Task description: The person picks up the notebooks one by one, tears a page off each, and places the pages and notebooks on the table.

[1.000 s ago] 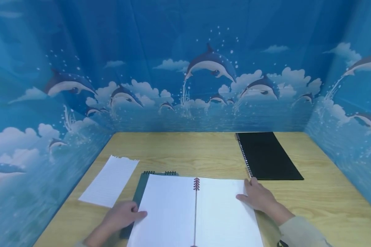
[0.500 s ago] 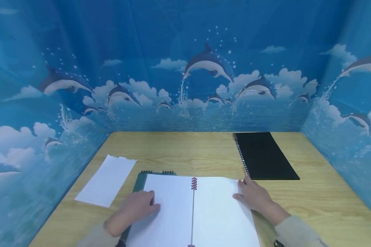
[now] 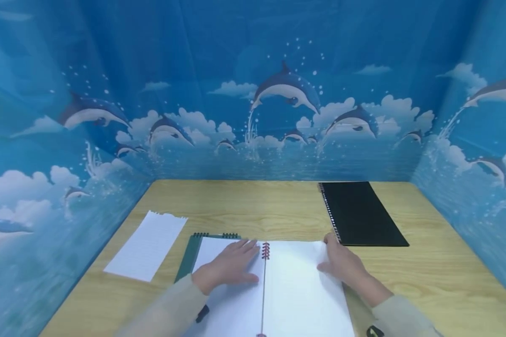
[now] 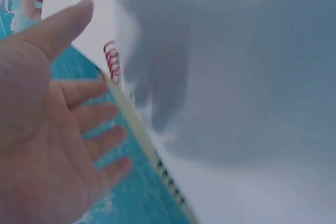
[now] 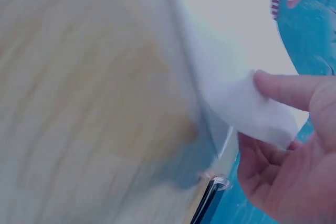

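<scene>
An open notebook (image 3: 305, 290) with white pages and red binding rings (image 3: 266, 250) lies at the front of the table. Across its left page reaches my left hand (image 3: 229, 266), fingers straight and spread, tips close to the rings. In the left wrist view, that hand (image 4: 58, 124) holds nothing, and its shadow falls on the page. My right hand (image 3: 343, 262) pinches the far right corner of the right page. Seen from the right wrist, the thumb is on top of the curled paper (image 5: 247, 108) and the fingers are beneath it.
A green spiral notebook (image 3: 187, 257) sticks out from under the open one on the left. Farther left lies a torn-edged sheet of paper (image 3: 147, 245). A black spiral notebook (image 3: 364, 213) lies at the back right, just beyond my right hand. Blue dolphin-print curtains (image 3: 219, 56) surround the table.
My left hand has let go of the notebook's left edge and moved right across the left page to the rings, its fingers straightening. The right hand has stayed at the right page's corner.
</scene>
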Demonstrator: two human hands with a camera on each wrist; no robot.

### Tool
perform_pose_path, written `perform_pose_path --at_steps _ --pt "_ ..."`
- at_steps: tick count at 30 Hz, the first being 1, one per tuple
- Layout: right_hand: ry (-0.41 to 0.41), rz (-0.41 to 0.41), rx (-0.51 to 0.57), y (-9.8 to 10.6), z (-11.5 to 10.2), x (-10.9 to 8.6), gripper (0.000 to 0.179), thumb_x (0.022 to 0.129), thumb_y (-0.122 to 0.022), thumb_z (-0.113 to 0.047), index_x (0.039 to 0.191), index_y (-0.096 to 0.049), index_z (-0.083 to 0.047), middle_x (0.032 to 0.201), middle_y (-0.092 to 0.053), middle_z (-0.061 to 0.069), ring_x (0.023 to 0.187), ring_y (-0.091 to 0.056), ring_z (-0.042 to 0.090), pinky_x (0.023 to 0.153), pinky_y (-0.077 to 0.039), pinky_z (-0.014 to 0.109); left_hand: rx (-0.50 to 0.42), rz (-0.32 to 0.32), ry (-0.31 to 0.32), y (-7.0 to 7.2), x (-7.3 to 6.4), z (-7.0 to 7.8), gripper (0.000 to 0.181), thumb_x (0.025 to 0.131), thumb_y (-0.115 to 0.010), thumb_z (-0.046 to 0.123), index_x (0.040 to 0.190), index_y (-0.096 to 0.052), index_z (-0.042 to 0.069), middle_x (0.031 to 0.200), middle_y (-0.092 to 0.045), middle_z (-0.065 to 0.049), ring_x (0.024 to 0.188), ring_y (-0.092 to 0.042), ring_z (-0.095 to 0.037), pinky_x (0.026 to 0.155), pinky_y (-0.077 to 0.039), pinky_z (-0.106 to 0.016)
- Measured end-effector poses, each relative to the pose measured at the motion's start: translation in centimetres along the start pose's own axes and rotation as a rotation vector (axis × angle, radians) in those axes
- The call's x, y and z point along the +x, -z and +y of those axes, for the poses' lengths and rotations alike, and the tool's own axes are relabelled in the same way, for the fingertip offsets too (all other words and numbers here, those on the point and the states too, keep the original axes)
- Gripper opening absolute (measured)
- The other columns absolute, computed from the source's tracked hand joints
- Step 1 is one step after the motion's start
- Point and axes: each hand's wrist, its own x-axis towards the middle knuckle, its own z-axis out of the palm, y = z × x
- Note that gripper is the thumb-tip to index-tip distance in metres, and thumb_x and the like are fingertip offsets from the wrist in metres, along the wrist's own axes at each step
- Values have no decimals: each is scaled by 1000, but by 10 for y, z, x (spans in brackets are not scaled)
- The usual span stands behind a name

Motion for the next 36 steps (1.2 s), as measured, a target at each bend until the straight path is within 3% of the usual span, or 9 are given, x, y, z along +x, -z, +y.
perform_pose_path --at_steps 3,5,7,9,15,21,27,33,36 --pt "-89 -55 205 6 2 3 82 81 -69 -29 135 -15 3 113 -54 33 89 -59 38 75 -49 43 14 14 27 -5 6 5 73 84 -55 55 143 -33 17 153 -22 -4 141 -20 -27 113 -19 -46" --pt "-121 -72 332 9 5 5 84 86 -61 -35 140 -10 5 131 -38 37 113 -47 48 93 -42 53 23 18 40 -7 8 7 72 84 -55 54 142 -34 19 153 -24 -3 140 -23 -27 112 -21 -46" --pt "-126 -84 416 10 9 6 76 91 -53 -40 141 -18 5 139 -30 35 126 -34 49 101 -32 57 41 15 50 -9 9 9 72 84 -55 54 143 -33 20 152 -25 -3 139 -24 -26 111 -22 -46" --pt "-128 -80 451 9 14 6 63 93 -48 -40 137 -34 5 134 -42 30 121 -42 46 99 -36 54 42 14 55 -10 9 8 73 83 -55 55 143 -33 19 152 -26 -2 138 -27 -26 111 -24 -46" --pt "-133 -76 457 5 24 6 42 95 -47 -30 118 -57 4 100 -64 14 89 -59 22 83 -46 43 69 19 53 -14 9 7 76 83 -53 59 142 -33 17 150 -30 0 137 -29 -25 110 -24 -47" --pt "-141 -109 404 1 24 3 35 94 -47 -26 108 -61 3 86 -62 9 75 -55 18 67 -45 33 95 -5 91 -15 11 9 75 83 -52 60 143 -32 20 151 -28 3 141 -21 -25 114 -16 -46" --pt "-101 -137 352 1 22 -5 33 93 -48 -25 109 -62 0 95 -64 10 83 -57 21 76 -46 39 55 -32 104 -15 11 10 76 83 -50 61 144 -30 20 152 -24 3 141 -21 -23 112 -19 -49" --pt "-59 -145 346 3 19 -12 24 92 -50 -25 86 -61 -5 69 -50 4 63 -45 16 59 -36 29 49 -40 120 -13 11 11 75 82 -51 61 143 -32 21 151 -26 4 140 -24 -23 111 -20 -50" --pt "-47 -156 324 4 20 -12 23 92 -49 -25 86 -60 -6 72 -51 3 66 -45 15 62 -37 29 68 -41 119 -11 10 12 75 82 -51 61 143 -32 21 151 -27 4 140 -24 -23 111 -20 -50"
